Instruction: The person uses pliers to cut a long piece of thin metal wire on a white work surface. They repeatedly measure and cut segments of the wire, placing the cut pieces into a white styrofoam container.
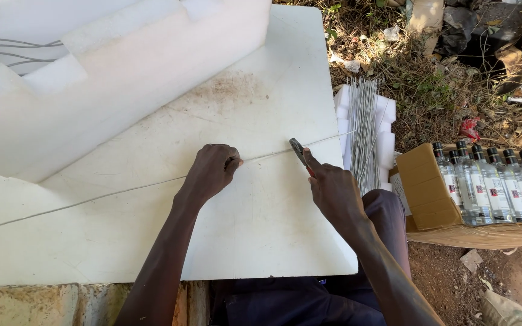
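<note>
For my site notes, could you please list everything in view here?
board: one, white, under both hands
long wire: one, grey, across board
foam blocks: several, white, upper left
cut wires: a bundle, grey, on foam right of board
bottles: about eight, clear with dark caps, in box at right
box: one, brown, right
cutters: one, red-handled, on wire
left hand: pinning wire
right hand: gripping cutters

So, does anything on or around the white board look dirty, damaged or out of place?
Yes. The white board has a brownish stain near its upper middle, beside the foam block. Litter lies in the dry grass to the right. The wire itself looks straight.
</note>
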